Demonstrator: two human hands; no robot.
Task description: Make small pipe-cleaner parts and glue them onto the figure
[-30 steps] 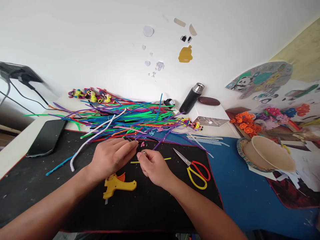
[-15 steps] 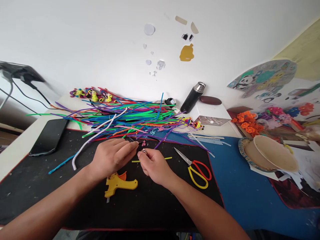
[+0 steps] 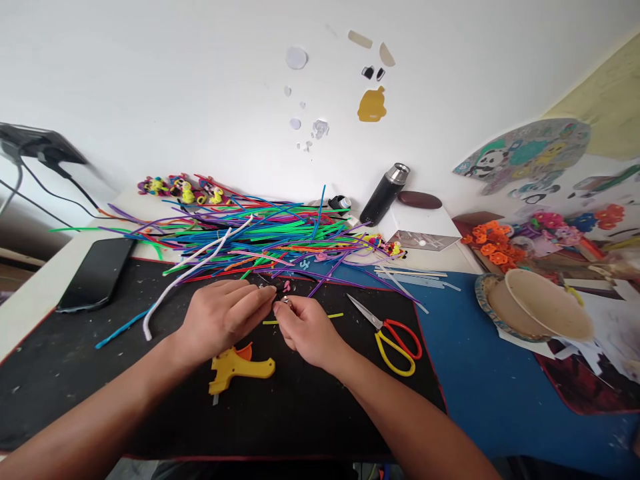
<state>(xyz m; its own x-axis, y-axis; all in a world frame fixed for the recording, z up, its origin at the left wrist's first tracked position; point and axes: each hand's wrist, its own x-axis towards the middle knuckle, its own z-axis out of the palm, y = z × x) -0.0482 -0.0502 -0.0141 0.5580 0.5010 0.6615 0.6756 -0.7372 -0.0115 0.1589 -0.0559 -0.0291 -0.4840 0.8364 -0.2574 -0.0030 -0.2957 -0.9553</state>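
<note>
My left hand (image 3: 223,315) is closed, fingers together, with a small dark bit showing at its fingertips. Close to it on the right, my right hand (image 3: 306,328) is shut in a pinch with a small shiny bit at the thumb. What either hand holds is too small and covered to name. A little pink piece (image 3: 287,286) shows just beyond the fingertips. Beneath the hands lie a yellow glue gun (image 3: 240,368) and a yellow-green pipe cleaner (image 3: 330,317), partly covered by my right hand. Scissors (image 3: 393,337) with red and yellow handles rest to the right.
A heap of coloured pipe cleaners (image 3: 270,230) spreads along the back. A phone (image 3: 95,275) lies at left. Behind stand a black thermos (image 3: 384,195) and a white box (image 3: 425,223). Clear sticks (image 3: 415,279) and a bowl (image 3: 543,303) are at right.
Both hands stay close together in nearly the same place, still closed. The whole view has shifted very slightly; nothing on the table has visibly moved.
</note>
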